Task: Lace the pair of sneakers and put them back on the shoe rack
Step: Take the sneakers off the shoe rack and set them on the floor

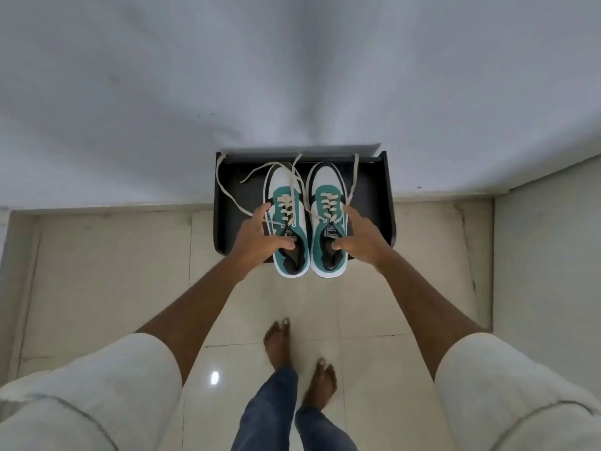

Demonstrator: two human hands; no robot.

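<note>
Nearest the camera, two white short sleeves (97,395) are seen at the lower corners, with bare forearms stretched forward from them. Between the arms, blue jeans (270,415) and two bare feet (279,343) are planted on pale glossy floor tiles (374,369); a small bright glare is caught on one tile to the left of the legs.

Farther out, a pair of teal, white and black sneakers is held side by side, toes pointed away, heels toward the person. The left sneaker (286,219) is gripped by the left hand (260,236) — the thumb is hooked into the shoe's opening by the tongue, while the fingers are spread along its outer side. The right sneaker (328,216) is gripped in the mirrored way by the right hand (361,236), thumb inside the opening and fingers wrapped over the outer edge. Both shoes are laced through their eyelets with cream laces (227,190), but the ends are left untied — they trail loosely out to the left, between the toes, and up the right side.

The sneakers are positioned over the top of a low black shoe rack (380,203), with the heels overhanging its front edge; whether the soles are touching the shelf cannot be told. The rack is set against a plain white wall (292,76), which fills the far half of the view.
</note>
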